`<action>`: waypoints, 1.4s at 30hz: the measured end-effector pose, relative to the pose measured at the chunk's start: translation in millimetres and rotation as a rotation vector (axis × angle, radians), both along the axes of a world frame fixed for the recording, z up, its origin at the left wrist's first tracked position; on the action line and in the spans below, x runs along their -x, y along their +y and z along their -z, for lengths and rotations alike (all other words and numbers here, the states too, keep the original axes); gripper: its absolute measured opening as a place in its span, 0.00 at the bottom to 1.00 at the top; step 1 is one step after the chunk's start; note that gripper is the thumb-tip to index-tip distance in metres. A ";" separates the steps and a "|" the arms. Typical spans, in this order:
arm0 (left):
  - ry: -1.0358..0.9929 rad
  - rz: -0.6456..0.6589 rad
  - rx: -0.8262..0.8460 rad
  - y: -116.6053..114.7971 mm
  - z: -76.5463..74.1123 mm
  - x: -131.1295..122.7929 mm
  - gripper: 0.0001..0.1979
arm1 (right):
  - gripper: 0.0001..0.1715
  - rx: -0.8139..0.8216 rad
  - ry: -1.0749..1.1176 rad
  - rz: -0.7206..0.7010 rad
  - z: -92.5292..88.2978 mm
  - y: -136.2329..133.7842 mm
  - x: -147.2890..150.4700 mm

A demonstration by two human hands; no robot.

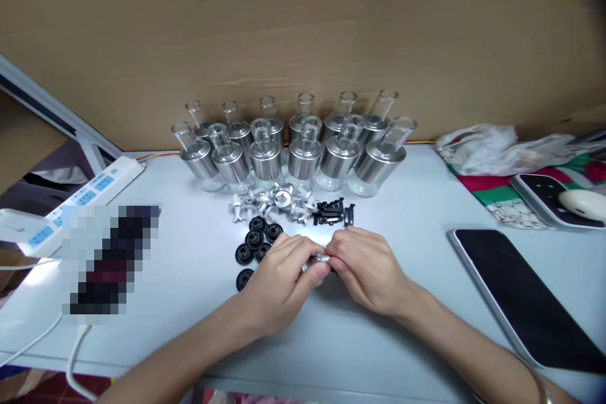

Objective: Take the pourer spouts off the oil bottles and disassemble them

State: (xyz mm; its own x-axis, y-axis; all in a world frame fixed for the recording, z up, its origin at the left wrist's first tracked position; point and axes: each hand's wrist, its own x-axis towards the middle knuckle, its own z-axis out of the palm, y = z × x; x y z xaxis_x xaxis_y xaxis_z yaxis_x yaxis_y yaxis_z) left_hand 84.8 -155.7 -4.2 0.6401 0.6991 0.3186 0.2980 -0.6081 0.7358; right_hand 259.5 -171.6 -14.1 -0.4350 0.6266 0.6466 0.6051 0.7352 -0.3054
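My left hand [288, 274] pinches a small silvery part [320, 257] between thumb and fingers. My right hand [367, 268] meets it from the right, fingers closed at the part's right end; a bit of something dark shows under its thumb. Left of my left hand lie several round black caps [254, 239]. Beyond my hands is a pile of silvery metal pieces [283, 199], with small black parts [330, 211] at its right. Two rows of glass bottles with metal sleeves [304, 161] stand upright behind the piles.
A white power strip [106, 180] and a blurred-out device [111, 259] with a cable are at left. At right lie a black-faced device [525, 293], a smaller one [534, 192] bearing a white object, a patterned cloth [492, 189] and a plastic bag [492, 148]. Cardboard [293, 31] rises behind.
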 end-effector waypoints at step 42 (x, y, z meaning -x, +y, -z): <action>0.000 -0.165 -0.705 35.9 -0.7 32.5 0.08 | 0.14 0.963 -0.112 -0.003 -6.9 11.7 -55.7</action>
